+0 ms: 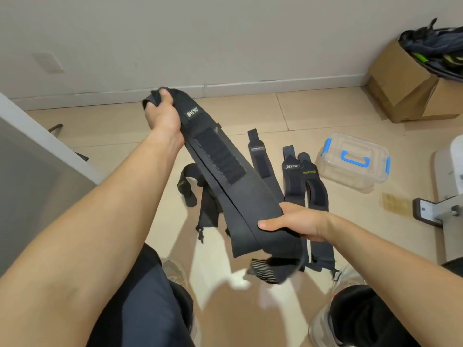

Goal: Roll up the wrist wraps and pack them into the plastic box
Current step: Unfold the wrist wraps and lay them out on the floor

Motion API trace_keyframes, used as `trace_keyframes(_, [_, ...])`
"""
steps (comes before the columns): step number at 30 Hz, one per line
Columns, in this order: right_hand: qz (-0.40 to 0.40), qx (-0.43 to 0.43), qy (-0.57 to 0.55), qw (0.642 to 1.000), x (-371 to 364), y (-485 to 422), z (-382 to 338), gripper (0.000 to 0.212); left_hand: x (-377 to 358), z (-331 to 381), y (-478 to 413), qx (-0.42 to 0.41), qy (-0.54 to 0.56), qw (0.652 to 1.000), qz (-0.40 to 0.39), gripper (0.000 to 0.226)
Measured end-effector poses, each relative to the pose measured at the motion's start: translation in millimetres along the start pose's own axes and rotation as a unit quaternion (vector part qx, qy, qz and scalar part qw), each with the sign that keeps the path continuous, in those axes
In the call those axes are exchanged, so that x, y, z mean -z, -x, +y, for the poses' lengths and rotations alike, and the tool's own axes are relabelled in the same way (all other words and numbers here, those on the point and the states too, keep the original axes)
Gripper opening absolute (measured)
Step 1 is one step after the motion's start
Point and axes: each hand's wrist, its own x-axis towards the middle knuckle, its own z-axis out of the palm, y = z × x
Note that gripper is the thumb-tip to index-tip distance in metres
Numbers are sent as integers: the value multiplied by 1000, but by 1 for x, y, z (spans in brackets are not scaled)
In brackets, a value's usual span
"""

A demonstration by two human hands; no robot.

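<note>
Person standing over tile floor point(250, 113), view down on both forearms; left hand point(164, 115) raised and farther out, fingers clenched round the far end of a black wrap point(240, 201); right hand point(297, 222) lower and nearer, grasping the near end, thumb across the top face, fingers underneath; wrap held off the floor, stretched between the two hands, slanting from upper left down to lower right; white label near the left hand, dark velcro patch point(220, 156) on the upper face; two long edges show side by side, cannot tell whether one wrap folded or two together; loose end point(265, 271) hangs below the right hand, blurred; on the floor beyond, more black wraps lying roughly side by side: curled wrap point(186, 182) to the left, partly hidden behind the held one; flat wrap point(261, 159) just right of it; XTP wrap point(292, 181) and XUEYING wrap point(317, 191) touching each other; box point(370, 177) clear plastic, blue handle and latches, lid on, on the floor just right of the XUEYING wrap, apart from both hands; cartons point(400, 91) against the wall at top right, dark gear inside; grey shoes point(323, 321) at the bottom edge.
</note>
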Motion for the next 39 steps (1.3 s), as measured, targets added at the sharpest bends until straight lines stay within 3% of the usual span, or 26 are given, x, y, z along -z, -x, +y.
trace_keyframes(4, [35, -23, 1, 999, 1, 0, 10, 42, 9, 8, -11, 5, 6, 1000, 20, 41])
trace_keyframes(7, [49, -43, -23, 998, 2, -4, 19, 47, 0, 0, 1, 14, -13, 999, -34, 38])
trace_keyframes(9, [78, -31, -32, 996, 0, -7, 21, 39, -9, -10, 14, 10, -50, 995, -83, 42])
trace_keyframes(11, [97, -3, -60, 993, -2, -9, 15, 23, -15, -20, 26, -6, -111, 983, -145, 36])
trace_keyframes(14, [122, 30, -134, 983, 1, -12, 0, 21, -20, -36, 42, -57, -234, 938, -248, 15])
trace_keyframes(17, [151, 48, -202, 966, 6, -15, -15, 14, -19, -46, 51, -94, -305, 907, -275, 10])
trace_keyframes(19, [151, 37, -251, 956, 9, -14, -23, 10, -17, -43, 54, -109, -297, 916, -248, 21])
trace_keyframes(22, [126, 3, -311, 942, 9, -15, -28, 30, -17, -29, 47, -130, -257, 936, -205, 29])
trace_keyframes(25, [118, 4, -354, 928, 5, -17, -31, 35, -16, -21, 44, -149, -292, 919, -219, 28])
trace_keyframes(27, [116, 19, -390, 913, 4, -16, -36, 32, -14, -27, 45, -168, -378, 877, -246, 32])
trace_keyframes(30, [98, 50, -447, 888, 6, -14, -45, 38, -9, -41, 55, -173, -518, 774, -322, 27])
trace_keyframes(32, [83, 76, -463, 879, 8, -11, -52, 39, -4, -49, 64, -151, -554, 743, -344, 15])
trace_keyframes(34, [76, 87, -455, 883, 10, -9, -57, 36, 1, -56, 72, -110, -544, 760, -338, 4])
trace_keyframes(37, [59, 95, -445, 889, 9, -8, -62, 51, 8, -66, 78, -89, -483, 794, -357, 39])
trace_keyframes(39, [37, 101, -446, 889, 9, -8, -64, 61, 12, -65, 80, -120, -473, 780, -391, 50])
